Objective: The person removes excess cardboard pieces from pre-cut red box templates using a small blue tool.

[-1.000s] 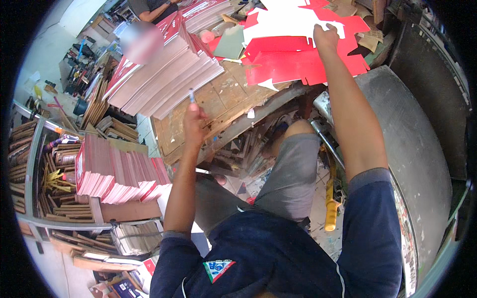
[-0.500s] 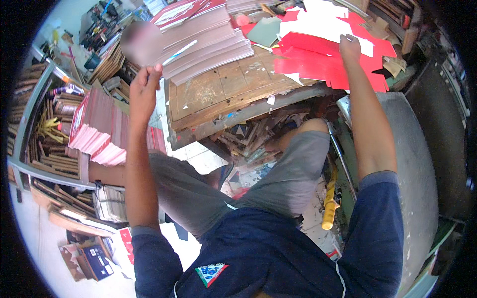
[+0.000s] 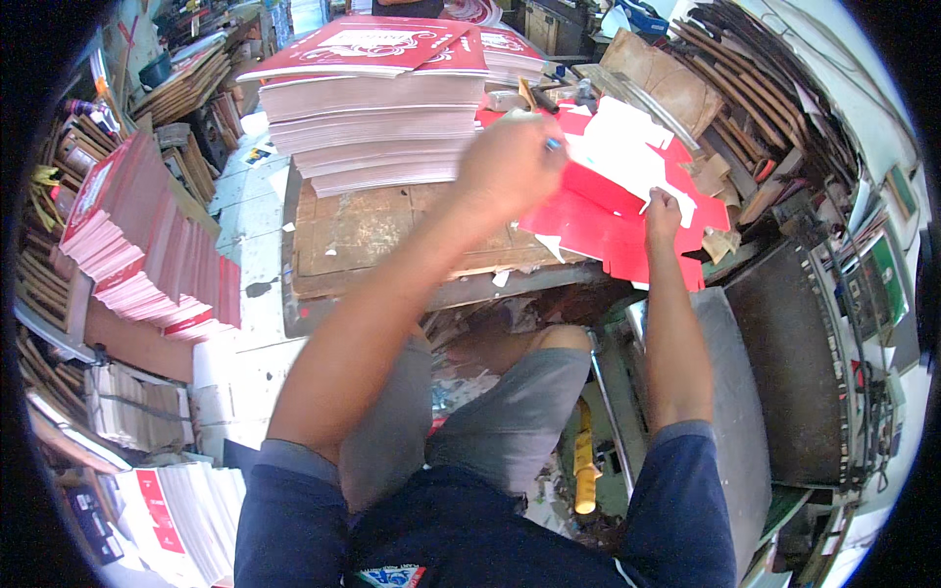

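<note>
My left hand [image 3: 512, 165] is closed and blurred by motion, raised over the left part of the red die-cut card sheets [image 3: 578, 214]. A small blue bit [image 3: 554, 145] shows at its fingers, part of a thin blue-and-white stick whose rest is hidden or smeared. My right hand [image 3: 664, 211] pinches the near right edge of a white-faced card sheet [image 3: 627, 162] that lies on top of the red ones. The sheets overlap in a loose pile at the right end of a worn wooden table [image 3: 368, 240].
A tall stack of red-covered booklets [image 3: 377, 118] stands left on the table. More red booklets [image 3: 147, 240] lean in rows at the far left. Wooden boards [image 3: 730, 122] crowd the back right. A dark metal panel [image 3: 784, 363] and a yellow handle [image 3: 584, 461] are by my right side.
My left hand has swung right, from beside the booklet stack to over the card sheets. My right hand has shifted to the white sheet's near edge. The view has tilted up.
</note>
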Demonstrator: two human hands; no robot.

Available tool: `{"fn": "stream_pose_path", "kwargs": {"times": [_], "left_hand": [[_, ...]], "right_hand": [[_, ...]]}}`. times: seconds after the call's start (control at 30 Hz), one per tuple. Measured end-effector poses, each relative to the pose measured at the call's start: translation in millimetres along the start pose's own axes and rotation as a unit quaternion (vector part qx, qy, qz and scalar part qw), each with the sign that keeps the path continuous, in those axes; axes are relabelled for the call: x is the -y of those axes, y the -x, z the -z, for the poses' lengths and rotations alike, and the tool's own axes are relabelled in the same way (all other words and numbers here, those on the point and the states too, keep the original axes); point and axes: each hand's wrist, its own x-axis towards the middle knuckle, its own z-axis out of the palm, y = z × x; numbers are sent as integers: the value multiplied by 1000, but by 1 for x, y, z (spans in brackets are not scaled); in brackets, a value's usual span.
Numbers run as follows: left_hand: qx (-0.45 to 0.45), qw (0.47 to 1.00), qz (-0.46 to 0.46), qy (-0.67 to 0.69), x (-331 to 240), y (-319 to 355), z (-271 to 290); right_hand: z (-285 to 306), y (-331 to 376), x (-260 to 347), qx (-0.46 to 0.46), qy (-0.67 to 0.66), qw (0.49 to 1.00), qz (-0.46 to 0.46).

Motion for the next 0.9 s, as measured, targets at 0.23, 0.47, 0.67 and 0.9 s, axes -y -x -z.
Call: {"fn": "stream_pose_path", "kwargs": {"times": [0.23,0.47,0.67,0.9], "left_hand": [[174,984,-34,11,26,60,-99],[145,987,-8,72,41,51,-71],[103,988,-3,116,66,5,-41],[114,975,-37,188,91,-33,-82]], "right_hand": [[-7,16,32,-6,-1,1000,13],[-9,13,33,-29,23,993,108],[-13,30,65,56,37,983,170],[3,83,124,371,96,896,223]]}}
